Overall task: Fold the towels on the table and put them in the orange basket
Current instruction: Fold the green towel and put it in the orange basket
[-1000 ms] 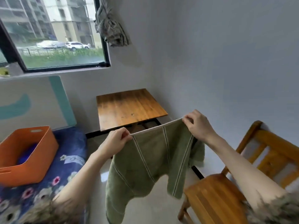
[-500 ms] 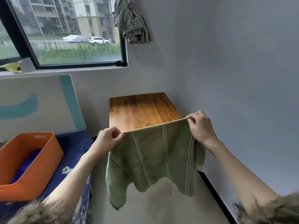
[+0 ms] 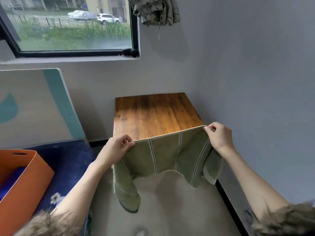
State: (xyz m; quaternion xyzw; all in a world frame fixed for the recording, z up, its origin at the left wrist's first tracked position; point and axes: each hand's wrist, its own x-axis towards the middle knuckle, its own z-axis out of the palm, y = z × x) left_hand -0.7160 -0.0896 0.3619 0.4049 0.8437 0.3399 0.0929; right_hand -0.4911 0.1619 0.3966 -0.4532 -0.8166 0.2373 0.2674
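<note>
The green towel (image 3: 167,157) is held stretched in the air just before the table (image 3: 153,114), pinched at its top corners by the left hand (image 3: 117,149) and right hand (image 3: 219,137), apparently for folding, whereafter the orange basket (image 3: 25,178) must be reached.

Grey walls (image 3: 238,65); black-framed window (image 3: 71,28) over a street; pale floor (image 3: 170,201); knotted curtain (image 3: 155,10)
</note>
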